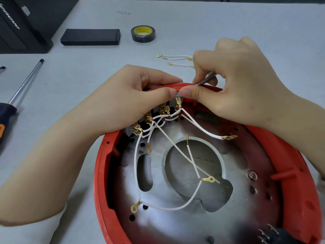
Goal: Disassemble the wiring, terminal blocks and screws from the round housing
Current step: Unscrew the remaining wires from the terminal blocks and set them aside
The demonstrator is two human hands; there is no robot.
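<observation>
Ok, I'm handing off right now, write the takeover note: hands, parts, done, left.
Left hand: grips the terminal block at the red housing's far rim.
Right hand: pinches a thin metal tool above the same rim.
Done: three short white wires lie loose on the table.
Left: several white wires still plugged into the block, ring ends free; one screw in the plate.
Screwdriver lies left of the housing.

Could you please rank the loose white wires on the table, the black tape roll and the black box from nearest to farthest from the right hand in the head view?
From the right hand:
1. Loose white wires, on the table just left of its knuckles.
2. Black tape roll, farther back and left.
3. Black box, farthest, left of the tape.
</observation>
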